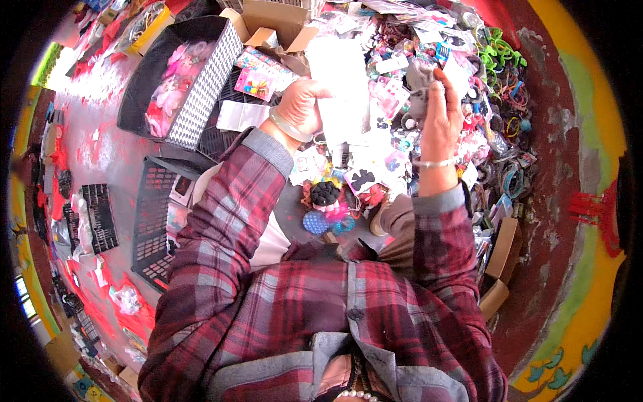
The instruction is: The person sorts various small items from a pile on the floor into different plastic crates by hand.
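Observation:
My left hand [301, 108] is closed, thumb and fingers pinching the edge of a white sheet or bag [343, 84], so overexposed that its kind is unclear. To its right, my right hand [442, 117] is raised over the pile with its fingers stretched out. Beside those fingers is a soft grey item [419, 86]; I cannot make out any grip on it. Beneath both hands spreads a heap of small hair accessories and carded trinkets. A black flower-like hair piece [326, 194] and a card with a black bow [362, 177] lie near my feet.
A black bin with a houndstooth side [204, 87] holds pink packaged items at the left. Near it are an open cardboard box [278, 30] and a dark plastic crate [153, 221]. Green hair clips [497, 50] lie far right, and cardboard [504, 251] stands by my right elbow.

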